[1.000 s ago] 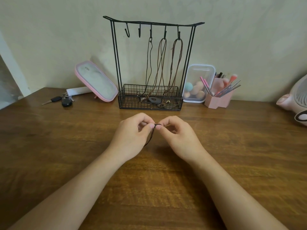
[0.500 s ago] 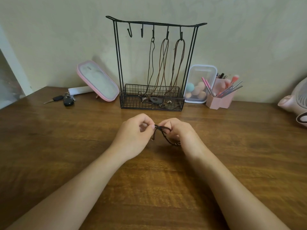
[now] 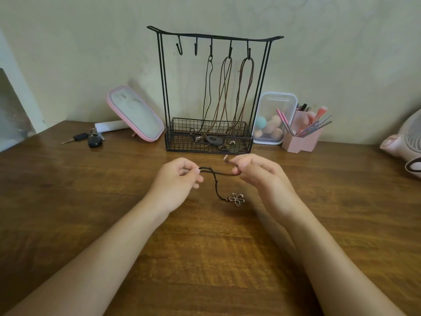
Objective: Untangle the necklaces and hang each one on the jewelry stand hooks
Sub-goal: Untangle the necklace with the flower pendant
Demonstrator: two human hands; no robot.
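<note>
A black cord necklace (image 3: 215,179) is stretched between my hands just above the wooden table. My left hand (image 3: 177,179) pinches one end and my right hand (image 3: 257,176) pinches the other. Its flower pendant (image 3: 237,199) lies on the table between my wrists. Behind them stands the black wire jewelry stand (image 3: 214,39). One dark and two brown necklaces (image 3: 224,92) hang from its three right hooks, their pendants lying in the basket (image 3: 208,144). The two left hooks (image 3: 186,47) are bare.
A pink-rimmed mirror (image 3: 134,112) leans left of the stand, with keys (image 3: 90,139) beside it. A clear box of sponges (image 3: 273,119) and a pink brush holder (image 3: 300,135) stand to the right. A pink fan (image 3: 405,144) sits at the right edge.
My hands have pulled apart, drawing the bunched black cord out straight. The flower pendant has dropped free onto the table.
</note>
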